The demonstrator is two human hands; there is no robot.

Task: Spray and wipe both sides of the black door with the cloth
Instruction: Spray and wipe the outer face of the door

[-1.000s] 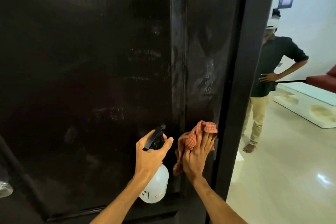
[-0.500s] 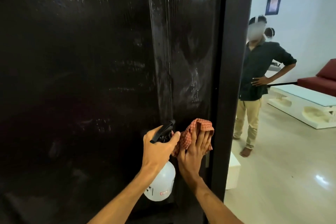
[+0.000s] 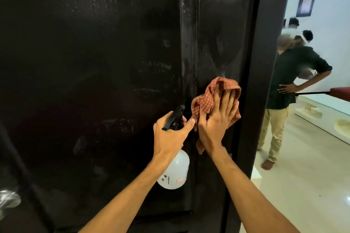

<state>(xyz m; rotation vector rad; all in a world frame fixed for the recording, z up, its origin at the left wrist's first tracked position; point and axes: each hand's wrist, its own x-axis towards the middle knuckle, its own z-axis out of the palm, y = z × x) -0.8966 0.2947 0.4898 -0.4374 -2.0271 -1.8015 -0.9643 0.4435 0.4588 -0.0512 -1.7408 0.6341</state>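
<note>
The right hand (image 3: 216,125) pressed the checked cloth (image 3: 210,100) flat-fingered against the black door (image 3: 94,81) near its edge; the left hand (image 3: 168,134) gripped the spray bottle (image 3: 175,172). This side looked wet and streaked, wiping seemingly unfinished; the other side probably remained.

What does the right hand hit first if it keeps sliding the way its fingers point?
Probably nothing soon. The right hand presses the cloth flat on the black door, fingers pointing up and slightly right. That line stays on wet door panel; the door's right edge runs close alongside, so a rightward drift would reach it first.
</note>
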